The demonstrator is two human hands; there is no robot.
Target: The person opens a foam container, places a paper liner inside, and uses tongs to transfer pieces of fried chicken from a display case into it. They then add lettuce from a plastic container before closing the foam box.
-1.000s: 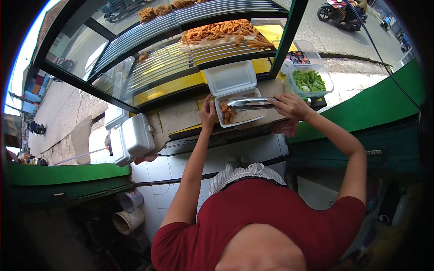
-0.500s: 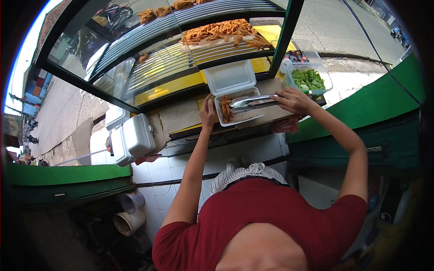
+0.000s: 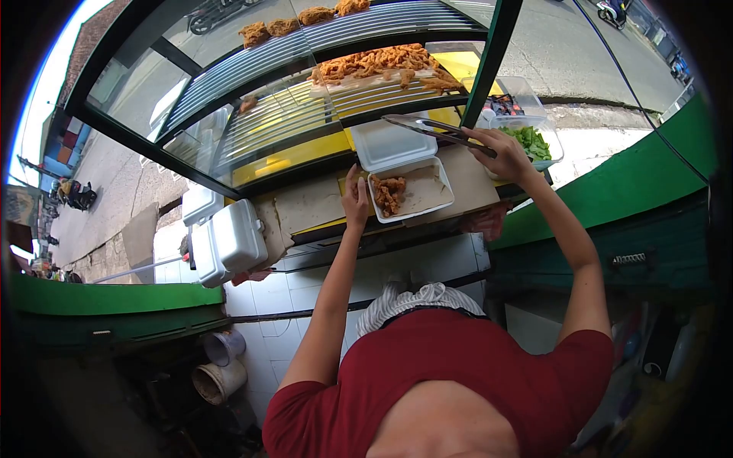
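My right hand (image 3: 504, 155) grips a pair of metal tongs (image 3: 439, 134), their arms apart and nothing between the tips, above the raised lid of a white foam box (image 3: 437, 206). The box lies unfolded on the counter, lined with brown paper. Pieces of fried chicken (image 3: 389, 195) sit in its left part. Beside the box's left rim is my left hand (image 3: 355, 200), fingers stretched upward and apart, fingertips right at the edge.
A glass display case (image 3: 321, 107) holds a heap of fried pieces (image 3: 374, 64) and larger fried pieces (image 3: 284, 27) above. Closed foam boxes (image 3: 238, 233) are stacked left. A clear tub of green leaves (image 3: 531, 142) stands right. Brown cardboard (image 3: 305, 200) covers the counter.
The tongs have lifted out of the box, up over the lid, and opened; the chicken stays in the box. My left hand remains at the box's left side.
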